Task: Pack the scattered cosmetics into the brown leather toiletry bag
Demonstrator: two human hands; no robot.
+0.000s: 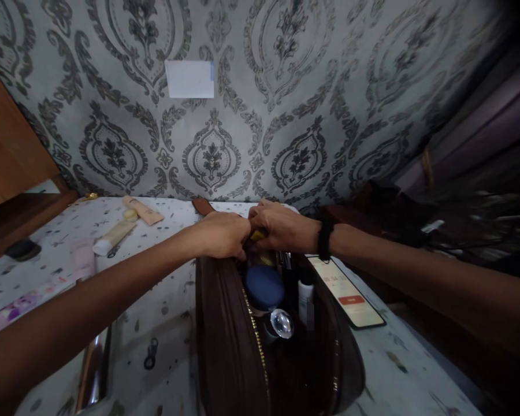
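A dark brown zippered bag (225, 341) stands open at the centre bottom. Inside it are a blue round item (265, 287), a clear-capped jar (281, 323) and a small white bottle (305, 297). My left hand (225, 234) is closed at the bag's far end, its fingertips partly hidden. Right beside it, my right hand (279, 225), with a black band at the wrist, has its fingers curled over the same end. A small yellow item (257, 234) shows between the two hands; which hand grips it is unclear.
A lit phone (349, 294) lies right of the bag. On the left of the patterned cloth lie cream tubes (115, 237), a peach tube (143, 210), a dark round item (23, 249) and a shiny metallic cylinder (94, 370). Behind is a patterned wall (212, 156).
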